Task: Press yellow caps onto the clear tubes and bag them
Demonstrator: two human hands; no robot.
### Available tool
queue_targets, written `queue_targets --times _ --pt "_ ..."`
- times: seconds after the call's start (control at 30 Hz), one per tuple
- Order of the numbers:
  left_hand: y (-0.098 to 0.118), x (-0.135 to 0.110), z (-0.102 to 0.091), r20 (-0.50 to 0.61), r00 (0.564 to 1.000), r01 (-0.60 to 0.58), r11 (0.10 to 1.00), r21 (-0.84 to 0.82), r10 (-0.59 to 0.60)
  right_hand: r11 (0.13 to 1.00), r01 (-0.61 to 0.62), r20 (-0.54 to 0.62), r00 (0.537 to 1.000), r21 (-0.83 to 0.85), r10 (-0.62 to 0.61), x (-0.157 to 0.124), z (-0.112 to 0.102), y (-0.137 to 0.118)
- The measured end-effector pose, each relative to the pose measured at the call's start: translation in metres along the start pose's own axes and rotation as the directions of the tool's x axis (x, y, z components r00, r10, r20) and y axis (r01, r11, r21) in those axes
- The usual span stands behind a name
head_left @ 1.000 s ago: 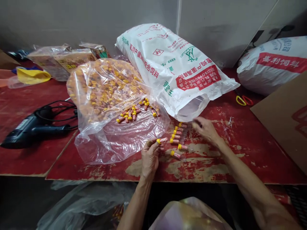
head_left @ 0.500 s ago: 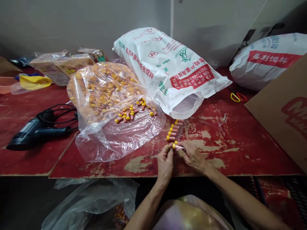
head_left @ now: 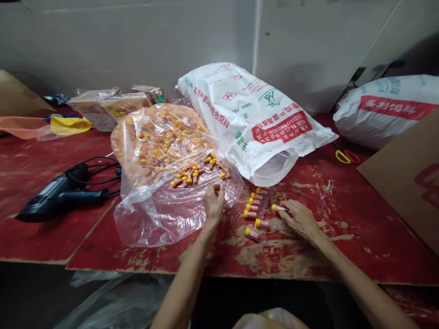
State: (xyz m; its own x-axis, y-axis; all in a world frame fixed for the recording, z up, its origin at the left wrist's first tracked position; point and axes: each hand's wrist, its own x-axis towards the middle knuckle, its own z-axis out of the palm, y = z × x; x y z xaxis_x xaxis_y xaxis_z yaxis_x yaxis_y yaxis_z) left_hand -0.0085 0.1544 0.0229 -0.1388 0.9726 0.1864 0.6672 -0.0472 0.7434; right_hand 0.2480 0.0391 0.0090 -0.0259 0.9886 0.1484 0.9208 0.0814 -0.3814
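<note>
The right hand (head_left: 300, 219) is pinching a yellow-capped tube (head_left: 278, 208) beside the row of tubes (head_left: 250, 213). The left hand (head_left: 213, 203) is curling at the clear bag (head_left: 161, 214), its grip impossible to tell.

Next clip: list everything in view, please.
Red table: one, worn, under everything.
Clear bag: one, full of tubes, centre.
Loose tubes: cluster, pink, yellow-capped, at bag mouth.
Tube row: about seven, same colours, right of bag.
Printed sack: one, white, behind row.
Second sack: one, white, far right.
Scissors: one, yellow-red handles, near second sack.
Corded tool: one, black, left.
Cardboard: one, brown, right edge.
Wrapped packs: several, back left.
Left hand: on clear bag.
Right hand: pinching one tube.
</note>
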Motion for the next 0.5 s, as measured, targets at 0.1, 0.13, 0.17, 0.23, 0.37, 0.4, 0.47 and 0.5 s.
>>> queue_targets --times 0.1,0.13,0.17,0.23,0.37,0.4,0.47,0.5 --pt "-0.006 0.043 0.017 -0.030 1.000 0.001 0.988 0.152 0.004 0.998 0.051 -0.026 0.998 -0.027 -0.052 -0.004 0.019 0.010" --pt "-0.005 0.052 0.023 -0.028 1.000 -0.002 0.987 0.159 0.007 0.997 0.063 -0.040 0.997 -0.039 -0.065 -0.004 0.023 0.011" --pt "-0.005 0.060 0.029 -0.024 1.000 -0.005 0.985 0.171 0.009 0.996 0.074 -0.056 0.995 -0.045 -0.077 -0.002 0.024 0.011" --pt "-0.004 0.070 0.038 -0.021 1.000 -0.003 0.981 0.195 0.007 0.996 0.081 -0.096 0.992 -0.041 -0.085 0.012 0.021 0.010" --pt "-0.009 0.079 0.043 -0.048 0.999 0.024 0.978 0.208 -0.014 0.996 -0.042 -0.177 0.984 -0.083 0.027 0.080 0.001 0.010" --pt "-0.011 0.080 0.041 -0.058 0.998 0.031 0.979 0.203 -0.019 0.993 -0.068 -0.180 0.982 -0.093 0.050 0.102 -0.003 0.011" --pt "-0.017 0.080 0.035 -0.071 0.997 0.041 0.983 0.181 -0.028 0.988 -0.107 -0.159 0.983 -0.109 0.089 0.146 -0.004 0.013" --pt "-0.021 0.079 0.032 -0.073 0.997 0.045 0.985 0.165 -0.033 0.987 -0.114 -0.134 0.986 -0.117 0.098 0.165 -0.002 0.014"
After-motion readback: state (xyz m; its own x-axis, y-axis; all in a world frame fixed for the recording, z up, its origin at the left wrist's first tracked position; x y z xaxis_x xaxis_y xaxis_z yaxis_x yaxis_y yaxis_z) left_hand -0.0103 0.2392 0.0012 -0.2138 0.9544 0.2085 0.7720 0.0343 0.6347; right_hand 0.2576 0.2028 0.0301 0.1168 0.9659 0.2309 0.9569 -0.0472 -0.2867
